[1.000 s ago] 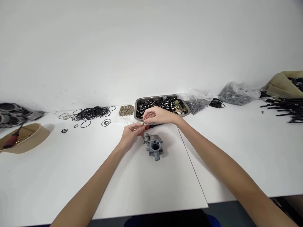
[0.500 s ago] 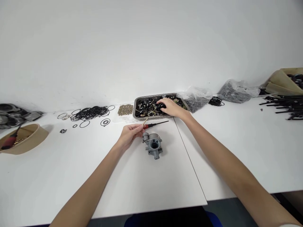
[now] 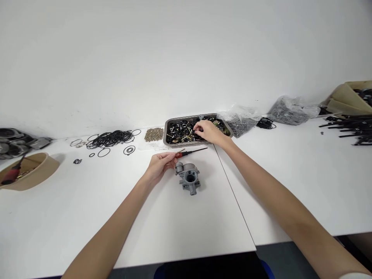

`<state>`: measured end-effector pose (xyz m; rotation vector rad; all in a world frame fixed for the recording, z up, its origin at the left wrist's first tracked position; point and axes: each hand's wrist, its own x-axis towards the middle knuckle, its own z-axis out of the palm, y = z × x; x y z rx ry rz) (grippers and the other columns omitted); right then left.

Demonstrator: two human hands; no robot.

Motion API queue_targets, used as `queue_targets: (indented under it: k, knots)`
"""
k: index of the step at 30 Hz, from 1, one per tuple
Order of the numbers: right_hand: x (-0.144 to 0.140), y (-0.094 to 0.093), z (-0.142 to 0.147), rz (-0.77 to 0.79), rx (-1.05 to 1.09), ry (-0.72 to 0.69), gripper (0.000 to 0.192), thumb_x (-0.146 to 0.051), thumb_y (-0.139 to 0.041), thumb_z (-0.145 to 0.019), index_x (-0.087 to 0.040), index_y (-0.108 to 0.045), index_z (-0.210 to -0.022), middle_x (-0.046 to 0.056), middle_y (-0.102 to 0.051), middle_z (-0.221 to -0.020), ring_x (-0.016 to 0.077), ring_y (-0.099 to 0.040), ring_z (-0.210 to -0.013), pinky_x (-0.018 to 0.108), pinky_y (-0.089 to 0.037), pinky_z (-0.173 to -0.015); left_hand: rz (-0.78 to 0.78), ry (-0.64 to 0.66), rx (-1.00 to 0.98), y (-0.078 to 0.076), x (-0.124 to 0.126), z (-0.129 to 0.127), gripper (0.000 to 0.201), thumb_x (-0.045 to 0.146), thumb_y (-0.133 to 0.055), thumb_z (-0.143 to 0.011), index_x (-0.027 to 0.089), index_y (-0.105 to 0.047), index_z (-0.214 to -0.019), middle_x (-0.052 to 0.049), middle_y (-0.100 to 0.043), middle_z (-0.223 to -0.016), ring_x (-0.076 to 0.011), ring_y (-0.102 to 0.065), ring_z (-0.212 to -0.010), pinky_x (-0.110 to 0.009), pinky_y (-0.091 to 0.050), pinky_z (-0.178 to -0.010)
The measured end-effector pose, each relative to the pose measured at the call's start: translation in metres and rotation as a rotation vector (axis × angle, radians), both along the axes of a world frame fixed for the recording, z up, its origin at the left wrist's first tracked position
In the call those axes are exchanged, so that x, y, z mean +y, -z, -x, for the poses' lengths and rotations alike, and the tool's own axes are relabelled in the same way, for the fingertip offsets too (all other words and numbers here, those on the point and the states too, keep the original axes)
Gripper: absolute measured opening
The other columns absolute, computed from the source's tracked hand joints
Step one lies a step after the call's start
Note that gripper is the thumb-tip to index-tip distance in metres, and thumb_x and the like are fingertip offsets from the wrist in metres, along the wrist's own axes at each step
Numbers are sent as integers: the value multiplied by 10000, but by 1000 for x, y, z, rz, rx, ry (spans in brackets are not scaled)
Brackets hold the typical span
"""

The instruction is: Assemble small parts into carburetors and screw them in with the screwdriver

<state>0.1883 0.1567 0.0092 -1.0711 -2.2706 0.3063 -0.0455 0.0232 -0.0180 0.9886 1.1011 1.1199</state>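
My left hand [image 3: 159, 166] is closed, pinching a thin brass-coloured rod [image 3: 180, 150] between thumb and fingertips. Just under those fingertips lies a red-and-black screwdriver [image 3: 186, 153], its shaft pointing right. A grey metal carburetor body [image 3: 191, 179] stands on the table to the right of that hand, its round bore facing me. My right hand [image 3: 208, 131] reaches over a metal tray [image 3: 165, 133] full of small black and brass parts. Its thumb and fingers are pressed together among the parts; whatever they grip is too small to make out.
Left of the tray are a pile of small brass pieces [image 3: 154, 134] and black rubber rings [image 3: 112, 138]. A beige bin [image 3: 43, 170] with another screwdriver [image 3: 13, 172] stands far left. Plastic bags [image 3: 292, 111], black rods [image 3: 356, 128] and a beige box [image 3: 343, 97] line the right.
My right hand's fingers have closed from a spread pose into a pinch over the tray. The rod in my left hand has tilted flatter, its tip lower and farther right.
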Motion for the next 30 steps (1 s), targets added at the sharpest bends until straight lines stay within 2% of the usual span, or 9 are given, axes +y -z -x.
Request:
queue_targets:
  k: [6,14,23,30]
  knots:
    - [-3,-2,1,96,86,-20,141,-129,-573,-839,-140,-702,-895,71,-702,-872,165,-625,-770,286,-476,-721,2,7,-6,1,0,-1,315,378,-788,-699,96,-730,-827,-51,-651,-661,-127,-594,-608,-261,-482,-564]
    - [-18,-21,14,224,152,-82,122,-86,-590,-808,-121,-690,-870,53,-703,-742,128,-643,-678,241,-498,-671,0,-8,-35,2,1,0,295,376,-786,-702,99,-708,-767,-49,-650,-648,-123,-589,-583,-263,-482,-558]
    - [-19,-16,15,235,72,-114,127,-57,-599,-774,-130,-697,-808,50,-696,-785,130,-612,-697,243,-454,-669,-4,-4,-36,0,0,0,287,377,-771,-722,105,-716,-797,-40,-649,-649,-121,-591,-594,-261,-476,-572]
    - [-17,-18,13,224,99,-94,171,-38,-575,-773,-132,-703,-835,44,-691,-766,135,-614,-700,248,-444,-666,-6,-5,-35,1,0,0,295,381,-764,-730,99,-709,-793,-48,-646,-656,-122,-587,-597,-259,-475,-566]
